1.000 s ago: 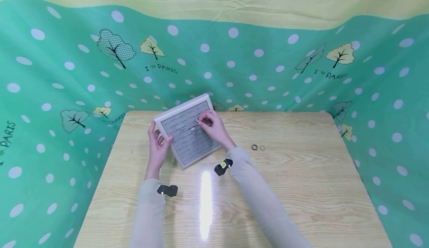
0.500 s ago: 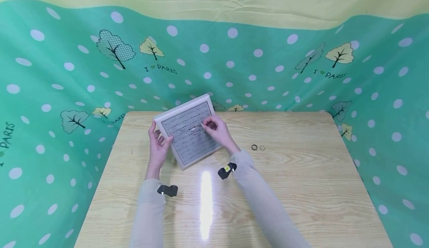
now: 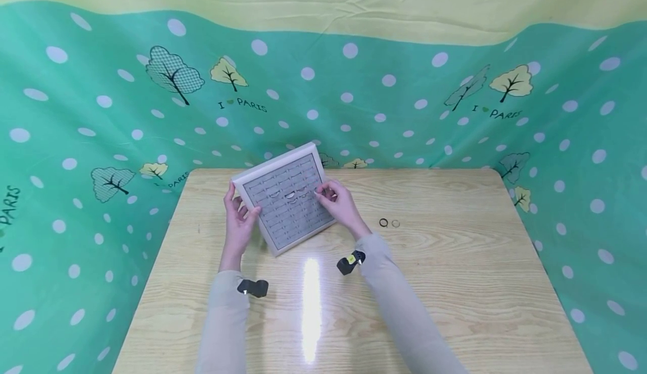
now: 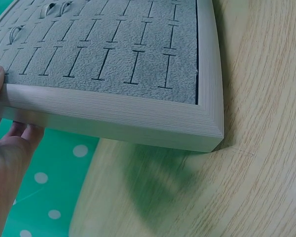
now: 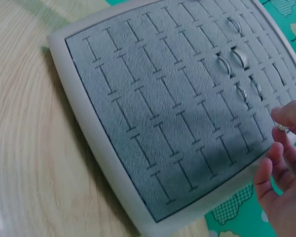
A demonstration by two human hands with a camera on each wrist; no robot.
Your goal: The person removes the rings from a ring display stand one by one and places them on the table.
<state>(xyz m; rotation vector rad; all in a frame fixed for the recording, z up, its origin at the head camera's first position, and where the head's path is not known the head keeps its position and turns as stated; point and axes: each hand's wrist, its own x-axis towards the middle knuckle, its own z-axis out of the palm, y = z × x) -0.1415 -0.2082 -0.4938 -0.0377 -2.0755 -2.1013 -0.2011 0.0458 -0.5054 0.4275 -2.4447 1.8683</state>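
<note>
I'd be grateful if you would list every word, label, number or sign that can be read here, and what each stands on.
"I (heart) PARIS": cloth backdrop, upper left in the head view.
"I (heart) PARIS": same cloth, upper right.
"PARIS": same cloth, lower left, small.
"PARIS": same cloth, far left edge, running steeply upward.
Yellow patch on the right wrist: any marking is too small to read.
Ring tray: no text visible.

The ring tray, grey plush slotted in rows inside a pale frame, is tilted over the surface. Five rings sit in its slots; another small ring is pinched between the right fingers.
</note>
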